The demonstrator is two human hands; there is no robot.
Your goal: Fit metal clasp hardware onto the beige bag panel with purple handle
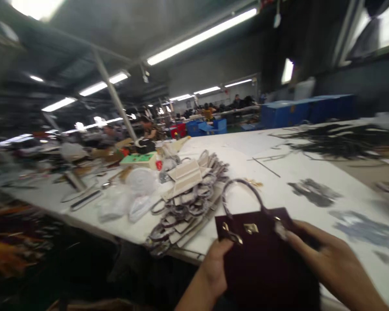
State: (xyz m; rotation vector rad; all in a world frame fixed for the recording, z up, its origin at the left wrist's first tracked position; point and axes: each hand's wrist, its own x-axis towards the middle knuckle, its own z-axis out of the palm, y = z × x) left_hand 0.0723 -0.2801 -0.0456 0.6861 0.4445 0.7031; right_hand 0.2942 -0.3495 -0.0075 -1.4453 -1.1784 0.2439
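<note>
Handbag (262,263) clasped between left hand (215,265) and right hand (324,259); loose handle (240,181) above them could snag

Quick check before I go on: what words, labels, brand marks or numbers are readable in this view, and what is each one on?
No text can be read: the frame is motion-blurred.
Dark bag, held by the left hand and the right hand: its gold clasp shows no legible mark.
Green flat box on the table: any print is too blurred to read.
Blue bins: no lettering visible.
</note>
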